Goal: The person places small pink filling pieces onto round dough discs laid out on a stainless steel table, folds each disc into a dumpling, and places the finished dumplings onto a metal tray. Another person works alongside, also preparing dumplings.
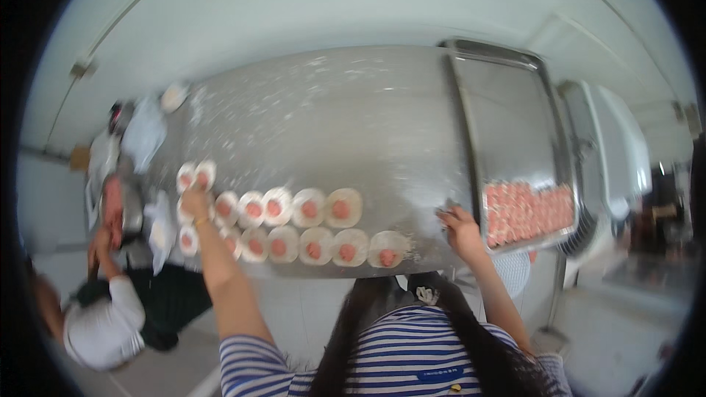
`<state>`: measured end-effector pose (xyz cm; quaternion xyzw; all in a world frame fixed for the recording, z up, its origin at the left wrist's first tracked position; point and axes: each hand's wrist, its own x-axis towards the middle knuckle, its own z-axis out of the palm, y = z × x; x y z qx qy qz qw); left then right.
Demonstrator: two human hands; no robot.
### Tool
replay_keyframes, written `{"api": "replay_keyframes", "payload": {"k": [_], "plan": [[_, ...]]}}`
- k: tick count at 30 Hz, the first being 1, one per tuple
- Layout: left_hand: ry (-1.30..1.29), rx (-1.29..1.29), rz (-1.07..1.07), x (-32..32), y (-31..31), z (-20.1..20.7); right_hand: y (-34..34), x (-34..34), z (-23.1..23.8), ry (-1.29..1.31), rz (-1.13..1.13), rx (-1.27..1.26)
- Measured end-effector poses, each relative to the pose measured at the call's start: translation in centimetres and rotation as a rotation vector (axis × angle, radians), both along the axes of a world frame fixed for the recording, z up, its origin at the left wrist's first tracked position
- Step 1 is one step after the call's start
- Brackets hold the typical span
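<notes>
Rows of pale round dough wrappers, each with a dab of pink minced meat, lie along the near side of the steel table [331, 140]. Over the left end of these rows reaches my left hand [195, 204], touching or just above a wrapper; its fingers are blurred. A pair of wrappers [204, 170] sits just beyond that hand. My right hand [462, 229] is closed at the right, near the tray, its fingertips around a small, dark thing too blurred to name. The nearest wrapper to it is a filled one [387, 250] by the front edge.
A metal tray [515, 117] at the right holds tightly packed pink meat pieces [528, 213] in its near part. At the left, a co-worker's hand [103, 242] is at a metal container of minced meat [112, 202]. Plastic bags [145, 132] lie at the far left.
</notes>
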<state>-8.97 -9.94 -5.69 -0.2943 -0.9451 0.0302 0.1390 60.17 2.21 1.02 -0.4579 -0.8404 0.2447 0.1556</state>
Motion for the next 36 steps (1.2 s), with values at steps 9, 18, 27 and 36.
{"api": "replay_keyframes", "payload": {"k": [9, 18, 27, 36], "plan": [[-1.081, 0.987, 0.032, -2.9, 0.5, -0.4, 1.0, 2.5, 3.2, 0.299, -0.181, -0.222], [-1.643, 1.642, -0.336, -0.9, 0.6, 0.9, 12.1, 18.9, 6.8, 0.200, -0.487, 0.063], [-2.220, 1.592, -0.214, 28.0, 1.7, 7.2, 18.0, 23.0, 0.5, -0.147, -0.109, -0.017], [-2.196, 1.653, -0.079, 50.1, 2.3, 10.3, 18.2, 23.5, 0.6, -0.159, 0.187, -0.106]]}}
